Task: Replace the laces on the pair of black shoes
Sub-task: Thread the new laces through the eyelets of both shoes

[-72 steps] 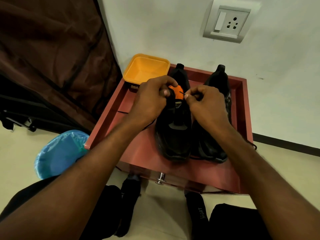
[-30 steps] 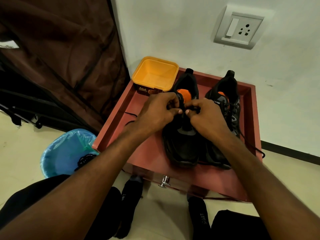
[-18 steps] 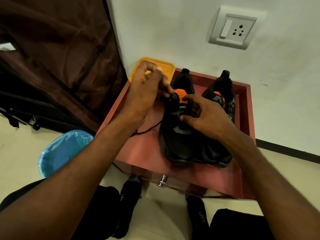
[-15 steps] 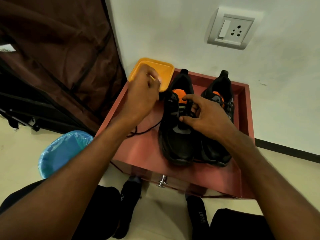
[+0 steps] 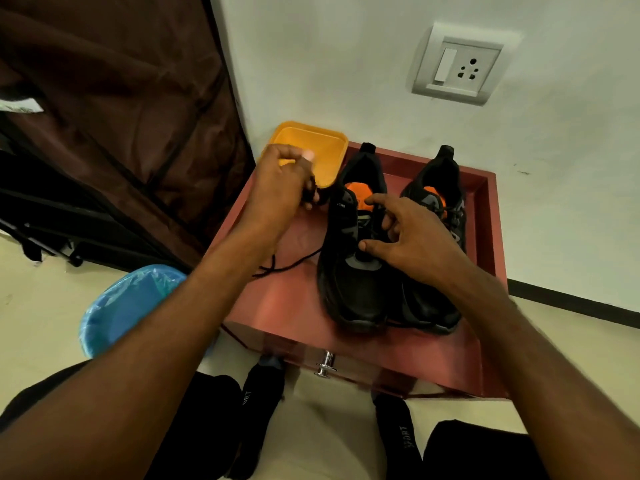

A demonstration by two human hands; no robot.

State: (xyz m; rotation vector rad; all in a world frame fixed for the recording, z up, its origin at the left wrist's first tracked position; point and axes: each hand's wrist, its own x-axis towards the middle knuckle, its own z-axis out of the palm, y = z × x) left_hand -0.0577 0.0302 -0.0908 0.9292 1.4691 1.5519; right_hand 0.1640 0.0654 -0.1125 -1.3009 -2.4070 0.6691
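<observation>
While the pair is sitting side by side on the red wooden drawer-top surface [image 5: 277, 306], the left black mesh shoe with orange lining [image 5: 353, 258] is being steadied by the right hand [image 5: 412, 244], fingers spread over its tongue. At ten o'clock from that shoe, the left hand [image 5: 280, 195] is pinching a thin black lace [image 5: 294, 265], which is trailing toward eight o'clock. The right black shoe [image 5: 440, 202] is standing at three o'clock; a square yellow plastic tub [image 5: 322, 150] is sitting at eleven.
</observation>
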